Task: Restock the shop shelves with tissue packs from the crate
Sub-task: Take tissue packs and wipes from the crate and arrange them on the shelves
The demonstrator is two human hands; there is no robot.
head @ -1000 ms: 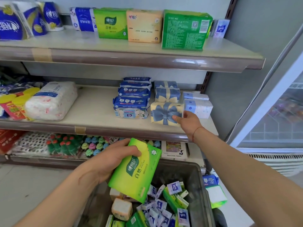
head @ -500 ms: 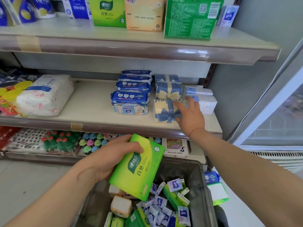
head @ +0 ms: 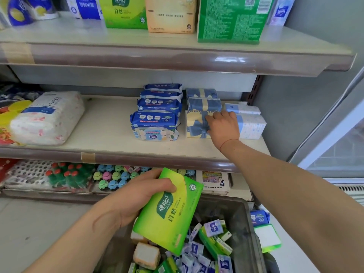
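The right arm reaches forward and up from the lower right, nearly straight, with the wrist over the front edge of the middle shelf. The right hand lies back-up against the right end of the bow pack, its fingers stretched flat across the pack's upper right corner, touching it and not curled round it; the thumb is hidden. The bow pack stands at the front of its row, broad face toward the aisle, between the blue packs on its left and the pale boxes on its right; the hand covers the gap on the box side. The left arm comes in from the lower left, bent, with the wrist cocked inward. The left hand grips the green pack by its upper left edge, thumb pressed on the printed face and the fingers wrapped behind it. That pack hangs above the rear left part of the crate, clear of the loose small packs lying inside. It is tilted, its long axis running from upper right down to lower left, the printed face turned up toward the camera and its top end pointing toward the lower shelf. More green packs stand on the top shelf.
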